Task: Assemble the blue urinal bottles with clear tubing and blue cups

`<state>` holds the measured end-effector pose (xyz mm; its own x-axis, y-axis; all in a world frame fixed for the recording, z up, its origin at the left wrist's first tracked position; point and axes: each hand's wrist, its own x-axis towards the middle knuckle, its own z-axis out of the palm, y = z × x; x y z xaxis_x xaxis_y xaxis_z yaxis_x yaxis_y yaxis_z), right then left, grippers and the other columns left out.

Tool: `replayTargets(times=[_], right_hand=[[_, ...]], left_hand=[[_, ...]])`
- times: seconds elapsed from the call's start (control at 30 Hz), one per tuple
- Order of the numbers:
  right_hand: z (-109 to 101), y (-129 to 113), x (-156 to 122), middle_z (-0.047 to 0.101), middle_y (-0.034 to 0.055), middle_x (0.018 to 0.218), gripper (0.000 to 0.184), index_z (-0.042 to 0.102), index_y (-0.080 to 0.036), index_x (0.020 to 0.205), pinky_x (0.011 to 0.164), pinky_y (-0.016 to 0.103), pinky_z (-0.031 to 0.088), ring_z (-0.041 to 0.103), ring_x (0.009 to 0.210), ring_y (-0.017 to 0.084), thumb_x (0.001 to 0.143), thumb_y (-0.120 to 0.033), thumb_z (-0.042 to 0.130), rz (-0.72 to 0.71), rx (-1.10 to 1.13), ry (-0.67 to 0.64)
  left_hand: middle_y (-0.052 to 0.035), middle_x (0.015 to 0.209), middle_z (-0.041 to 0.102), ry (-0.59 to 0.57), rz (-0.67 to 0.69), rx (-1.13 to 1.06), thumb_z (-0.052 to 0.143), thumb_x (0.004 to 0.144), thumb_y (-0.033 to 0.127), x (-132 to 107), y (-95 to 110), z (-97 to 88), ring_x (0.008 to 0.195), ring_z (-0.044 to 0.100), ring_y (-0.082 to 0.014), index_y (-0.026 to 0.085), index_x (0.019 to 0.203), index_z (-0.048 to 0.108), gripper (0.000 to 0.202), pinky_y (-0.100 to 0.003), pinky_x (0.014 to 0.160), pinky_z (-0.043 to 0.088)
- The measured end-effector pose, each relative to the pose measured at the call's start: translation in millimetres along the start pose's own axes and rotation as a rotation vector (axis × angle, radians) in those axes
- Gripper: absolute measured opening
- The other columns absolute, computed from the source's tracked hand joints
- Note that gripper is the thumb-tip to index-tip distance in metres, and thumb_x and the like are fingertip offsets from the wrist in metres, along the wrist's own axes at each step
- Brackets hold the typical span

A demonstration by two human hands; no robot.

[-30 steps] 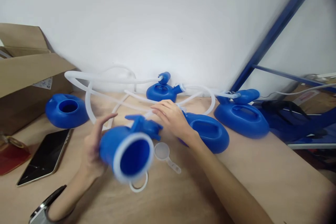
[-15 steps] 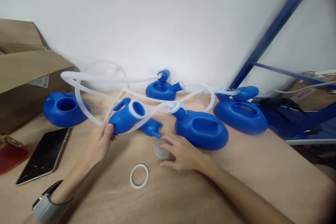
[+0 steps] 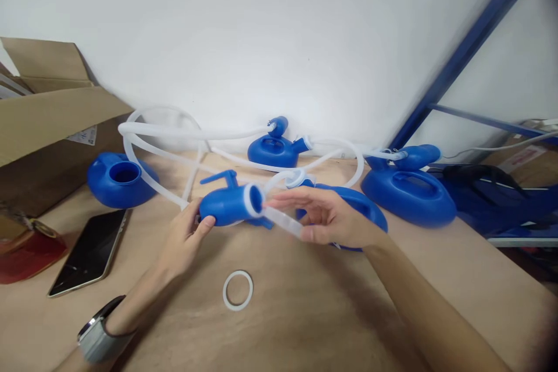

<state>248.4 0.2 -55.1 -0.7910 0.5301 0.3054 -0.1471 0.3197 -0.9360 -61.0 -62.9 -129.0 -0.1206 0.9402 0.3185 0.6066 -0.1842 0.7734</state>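
My left hand [image 3: 185, 238] is wrapped round a blue plastic spout piece [image 3: 224, 204] with a white ring at its mouth and a thin blue handle on top. The mouth points right. Between the fingers and thumb of my right hand [image 3: 337, 221] is a translucent round cap [image 3: 285, 222], seen edge-on and blurred, close to that mouth. Below them, a loose white ring [image 3: 238, 307] lies flat on the table. Behind my right hand stands a blue jug [image 3: 366, 209] with a hose at its neck, partly hidden.
More blue jugs stand at the back [image 3: 272, 152], at the right [image 3: 407, 197] and, open-mouthed, at the left [image 3: 102, 183]. Clear hoses [image 3: 183, 130] loop between. A phone [image 3: 89, 250], a tape roll [image 3: 32, 258] and a cardboard box [image 3: 52, 154] are left; a blue frame [image 3: 471, 52] is right.
My right hand has lifted the translucent cap off the table and brought it up to the spout piece. My left hand has turned the spout piece so its mouth faces right.
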Motion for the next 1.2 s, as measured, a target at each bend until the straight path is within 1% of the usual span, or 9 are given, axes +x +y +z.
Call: replayTargets(times=[0.07, 0.17, 0.37, 0.5, 0.7, 0.93, 1.0, 1.1, 1.2], right_hand=[[-6, -11, 9, 0.067, 0.0087, 0.137, 0.043, 0.067, -0.028, 0.135, 0.089, 0.032, 0.06, 0.065, 0.122, 0.023, 0.093, -0.036, 0.073, 0.041, -0.115, -0.033], [-15, -25, 18, 0.061, 0.0067, 0.144, 0.033, 0.072, -0.03, 0.129, 0.098, 0.038, 0.058, 0.062, 0.126, 0.022, 0.099, -0.039, 0.064, -0.028, -0.321, -0.072], [-17, -35, 20, 0.066, 0.0051, 0.138, 0.031, 0.072, -0.029, 0.129, 0.111, 0.041, 0.051, 0.062, 0.128, 0.02, 0.106, -0.031, 0.051, -0.114, -0.522, -0.163], [-18, -29, 20, 0.066, 0.0052, 0.139, 0.032, 0.07, -0.028, 0.131, 0.106, 0.038, 0.055, 0.063, 0.128, 0.019, 0.105, -0.026, 0.051, -0.108, -0.521, -0.184], [-28, -26, 18, 0.07, 0.0044, 0.134, 0.034, 0.069, -0.03, 0.134, 0.092, 0.03, 0.058, 0.068, 0.117, 0.017, 0.104, -0.027, 0.055, -0.021, -0.493, -0.303], [-27, -33, 17, 0.073, 0.0049, 0.126, 0.028, 0.075, -0.03, 0.124, 0.086, 0.03, 0.059, 0.07, 0.111, 0.018, 0.102, -0.026, 0.059, 0.007, -0.536, -0.303], [-22, -30, 19, 0.072, 0.0057, 0.126, 0.022, 0.078, -0.027, 0.115, 0.087, 0.031, 0.06, 0.069, 0.114, 0.019, 0.099, -0.026, 0.063, -0.011, -0.513, -0.254], [-12, -21, 24, 0.071, 0.0067, 0.125, 0.01, 0.078, -0.022, 0.096, 0.088, 0.033, 0.061, 0.068, 0.115, 0.022, 0.09, -0.03, 0.074, -0.01, -0.421, -0.027], [3, -8, 32, 0.069, 0.0077, 0.126, 0.03, 0.07, -0.021, 0.098, 0.084, 0.035, 0.062, 0.073, 0.103, 0.023, 0.078, -0.037, 0.086, 0.041, -0.212, 0.268]], left_hand=[[-0.0073, 0.097, 0.069, 0.007, 0.002, -0.059, 0.051, 0.092, 0.067, -2, 2, 1.4, 0.09, 0.065, -0.0283, 0.018, 0.111, 0.064, 0.054, -0.038, 0.075, 0.055], [-0.0067, 0.098, 0.068, 0.05, -0.009, -0.157, 0.054, 0.092, 0.063, -3, 4, 4.9, 0.085, 0.065, -0.0246, 0.019, 0.117, 0.06, 0.051, -0.034, 0.071, 0.055], [-0.0079, 0.112, 0.065, 0.2, -0.011, -0.194, 0.054, 0.091, 0.057, -2, 4, 8.8, 0.092, 0.064, -0.0238, 0.02, 0.123, 0.057, 0.049, -0.034, 0.077, 0.055], [-0.0069, 0.11, 0.063, 0.201, -0.019, -0.184, 0.056, 0.092, 0.054, -5, 0, 10.6, 0.095, 0.063, -0.0241, 0.021, 0.119, 0.057, 0.043, -0.034, 0.08, 0.054], [-0.006, 0.111, 0.063, 0.167, -0.038, -0.216, 0.055, 0.096, 0.048, -10, -3, 18.7, 0.092, 0.061, -0.0213, 0.021, 0.127, 0.054, 0.042, -0.035, 0.084, 0.051], [-0.0077, 0.111, 0.066, 0.205, -0.08, -0.239, 0.059, 0.092, 0.049, -8, 1, 16.5, 0.091, 0.064, -0.0241, 0.021, 0.126, 0.055, 0.045, -0.039, 0.083, 0.054], [-0.0105, 0.119, 0.064, 0.178, -0.056, -0.244, 0.063, 0.091, 0.048, -10, -1, 17.1, 0.097, 0.064, -0.0252, 0.019, 0.129, 0.053, 0.049, -0.04, 0.086, 0.054], [-0.0128, 0.128, 0.061, 0.155, -0.024, -0.264, 0.065, 0.09, 0.046, -14, -2, 20.5, 0.104, 0.064, -0.0263, 0.02, 0.134, 0.051, 0.053, -0.04, 0.089, 0.055], [-0.0122, 0.13, 0.06, 0.13, -0.039, -0.29, 0.064, 0.092, 0.045, -17, -1, 24.3, 0.106, 0.065, -0.026, 0.022, 0.135, 0.049, 0.052, -0.04, 0.089, 0.055]])
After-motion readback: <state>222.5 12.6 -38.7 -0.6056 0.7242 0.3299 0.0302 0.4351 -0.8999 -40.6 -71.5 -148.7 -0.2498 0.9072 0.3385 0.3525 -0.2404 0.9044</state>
